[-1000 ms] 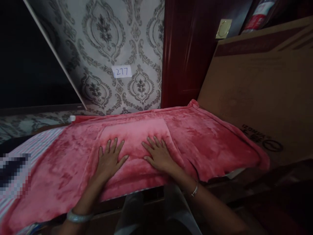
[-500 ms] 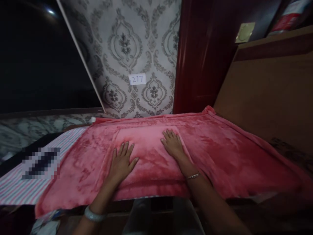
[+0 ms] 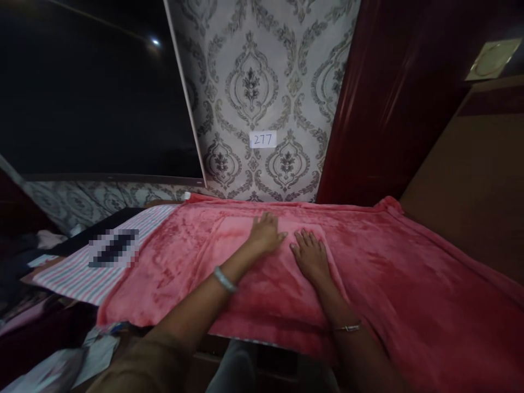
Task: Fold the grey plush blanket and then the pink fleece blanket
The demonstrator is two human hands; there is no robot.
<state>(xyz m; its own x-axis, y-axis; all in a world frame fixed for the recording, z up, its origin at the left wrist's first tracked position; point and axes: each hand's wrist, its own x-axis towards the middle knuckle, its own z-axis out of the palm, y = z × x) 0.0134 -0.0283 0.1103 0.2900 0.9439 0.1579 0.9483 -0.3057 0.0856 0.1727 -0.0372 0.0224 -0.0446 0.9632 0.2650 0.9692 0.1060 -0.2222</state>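
A plush pink-red blanket (image 3: 385,273) lies spread over a low surface. On its middle is a paler, roughly square folded piece of the same plush cloth (image 3: 266,273). My left hand (image 3: 266,233) lies on the upper middle of this piece, fingers stretched toward the wall and slightly blurred. To its right, my right hand (image 3: 311,255) rests flat near the piece's right edge, with its fingers spread. Neither hand grips anything.
Striped cloth (image 3: 73,278) shows left of the blanket, partly covered by a pixelated patch. A large dark screen (image 3: 98,98) stands at the back left. Patterned wallpaper carries a paper label (image 3: 263,139) reading 277. A big cardboard box (image 3: 475,180) is at the right.
My left hand has moved right and forward over the folded cloth, closer to my right hand. My right hand stays on the right side of the cloth. The view has turned left.
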